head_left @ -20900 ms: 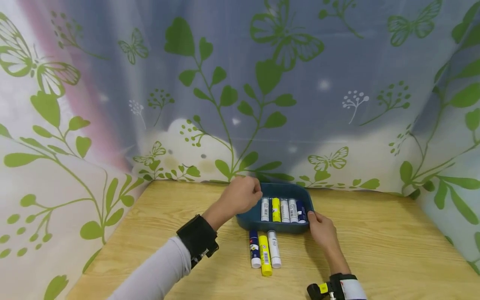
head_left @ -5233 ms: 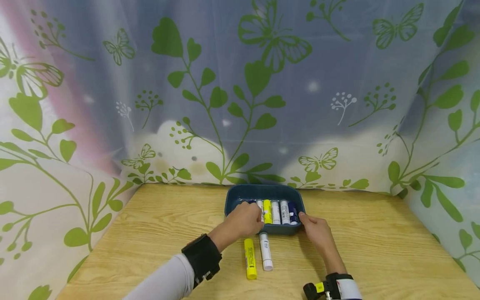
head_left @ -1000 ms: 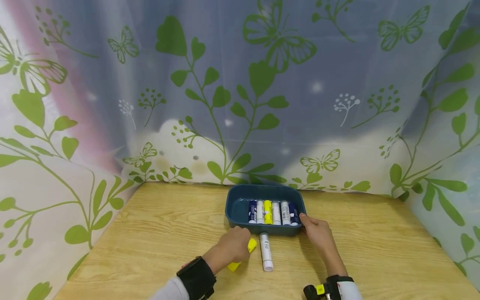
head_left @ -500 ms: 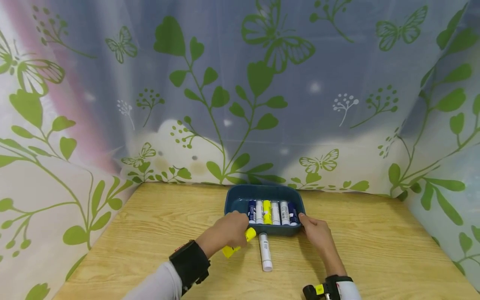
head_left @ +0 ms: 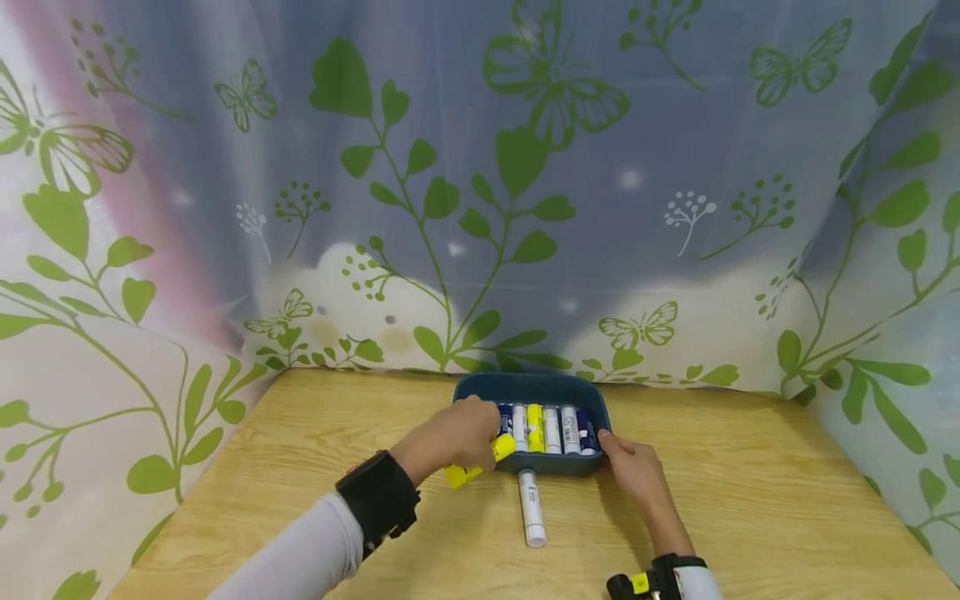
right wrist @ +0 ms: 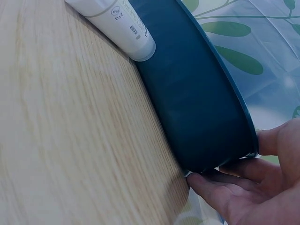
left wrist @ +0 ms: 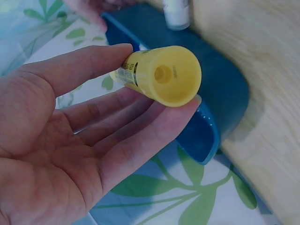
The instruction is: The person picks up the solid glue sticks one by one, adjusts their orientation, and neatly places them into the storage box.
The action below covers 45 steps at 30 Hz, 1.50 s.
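My left hand point(head_left: 450, 437) pinches a yellow glue stick point(head_left: 504, 447) between thumb and fingers, tilted, by the front left of a dark blue tray point(head_left: 540, 464). In the left wrist view, the hollow base of that yellow glue stick point(left wrist: 180, 77) faces the camera. Several glue sticks stand side by side in the tray: white ones, a yellow one point(head_left: 535, 428) and dark blue ones at both ends of the row. My right hand point(head_left: 637, 473) grips the tray's right front corner, thumb at the rim and fingers beneath in the right wrist view. A white glue stick point(head_left: 532, 510) lies before the tray.
The wooden table point(head_left: 337, 433) extends left and right of the tray. A patterned curtain point(head_left: 420, 208) hangs right behind it and along both sides. The tray's left part is hidden behind my left hand in the head view.
The left hand has lifted the yellow glue stick from the table and brought it up to the tray's front left. Earlier, a dark blue glue stick joined the row. The right hand stays on the tray.
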Each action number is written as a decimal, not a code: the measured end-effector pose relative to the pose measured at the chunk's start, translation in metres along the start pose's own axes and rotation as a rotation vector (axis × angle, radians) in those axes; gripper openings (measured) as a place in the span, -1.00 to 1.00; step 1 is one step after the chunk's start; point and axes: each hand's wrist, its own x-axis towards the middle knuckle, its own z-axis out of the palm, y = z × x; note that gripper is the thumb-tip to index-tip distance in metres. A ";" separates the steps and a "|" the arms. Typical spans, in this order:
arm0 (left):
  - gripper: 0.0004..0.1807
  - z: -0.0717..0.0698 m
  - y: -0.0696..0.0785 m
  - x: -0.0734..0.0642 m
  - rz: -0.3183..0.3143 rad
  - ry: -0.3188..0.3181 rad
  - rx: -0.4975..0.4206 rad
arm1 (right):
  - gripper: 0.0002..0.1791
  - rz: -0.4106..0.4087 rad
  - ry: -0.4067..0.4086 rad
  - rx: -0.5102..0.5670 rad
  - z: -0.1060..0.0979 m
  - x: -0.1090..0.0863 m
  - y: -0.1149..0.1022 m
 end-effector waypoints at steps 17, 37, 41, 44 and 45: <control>-0.34 -0.020 -0.001 0.036 -0.014 0.105 -0.105 | -0.29 -0.027 0.019 0.007 0.001 -0.002 0.003; -0.34 0.018 -0.024 0.064 -0.188 0.386 -0.256 | -0.31 -0.047 0.013 0.023 0.002 -0.002 0.004; -0.34 0.031 -0.026 0.070 -0.251 0.410 -0.303 | -0.34 -0.054 0.022 0.026 0.002 -0.002 0.004; -0.34 0.039 -0.028 0.073 -0.275 0.441 -0.348 | -0.35 -0.058 0.025 0.028 0.002 -0.001 0.004; -0.35 0.041 -0.028 0.073 -0.283 0.447 -0.359 | -0.35 -0.060 0.024 0.028 0.002 -0.001 0.004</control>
